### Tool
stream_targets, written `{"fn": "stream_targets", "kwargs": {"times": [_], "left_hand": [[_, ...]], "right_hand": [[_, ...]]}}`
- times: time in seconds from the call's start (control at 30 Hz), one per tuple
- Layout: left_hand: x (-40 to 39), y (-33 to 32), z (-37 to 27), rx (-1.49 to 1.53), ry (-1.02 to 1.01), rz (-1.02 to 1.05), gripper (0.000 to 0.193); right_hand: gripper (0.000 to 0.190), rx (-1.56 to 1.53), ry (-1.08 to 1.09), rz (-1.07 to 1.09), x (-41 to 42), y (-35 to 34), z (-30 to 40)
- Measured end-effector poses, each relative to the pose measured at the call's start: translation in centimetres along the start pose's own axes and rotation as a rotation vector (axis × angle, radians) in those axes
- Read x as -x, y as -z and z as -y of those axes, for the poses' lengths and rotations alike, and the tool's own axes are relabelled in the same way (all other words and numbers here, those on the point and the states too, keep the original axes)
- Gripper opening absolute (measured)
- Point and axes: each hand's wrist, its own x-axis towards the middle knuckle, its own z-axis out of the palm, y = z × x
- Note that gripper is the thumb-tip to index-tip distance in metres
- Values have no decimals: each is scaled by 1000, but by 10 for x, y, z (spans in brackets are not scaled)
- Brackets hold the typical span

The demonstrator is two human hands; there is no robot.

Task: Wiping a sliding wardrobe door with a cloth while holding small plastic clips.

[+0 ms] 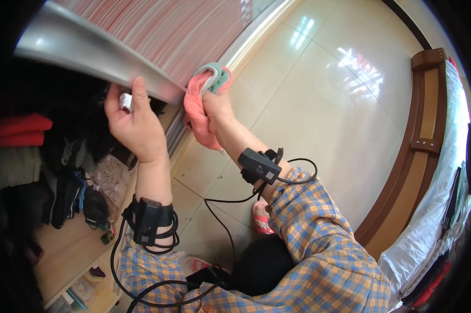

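Observation:
A sliding wardrobe door with a red-striped panel (153, 35) and a silver metal edge frame (98, 58) slants across the upper left. My left hand (135, 121) is at the frame's lower side, thumb against the metal, with a small white crumpled thing (125, 102) between thumb and fingers. My right hand (218, 111) grips a pink and green cloth (199, 113), which is bunched beside the door's lower end, close to the floor track. Part of the cloth hides the frame's corner.
An open wardrobe at left holds folded red clothes (22, 129), hanging dark clothes and a wooden shelf (71, 242). A brown wooden bed frame (411, 172) curves along the right. Black cables (220, 201) hang between my forearms, above the tiled floor (298, 117).

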Motion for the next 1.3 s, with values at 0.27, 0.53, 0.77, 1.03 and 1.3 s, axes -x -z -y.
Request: {"fn": "stream_targets", "kwargs": {"times": [0.27, 0.53, 0.77, 1.03, 1.3], "left_hand": [[12, 61, 4, 85, 99, 51, 27], [46, 126, -2, 65, 67, -62, 30], [58, 177, -3, 45, 82, -164, 32], [70, 207, 16, 123, 58, -116, 32], [76, 231, 15, 8, 31, -178, 26]], "right_hand": [[21, -56, -125, 96, 24, -3, -44], [32, 221, 253, 92, 67, -16, -65], [45, 361, 551, -252, 13, -7, -27], [29, 380, 229, -219, 23, 2, -92], [37, 521, 68, -27, 105, -43, -146]]}}
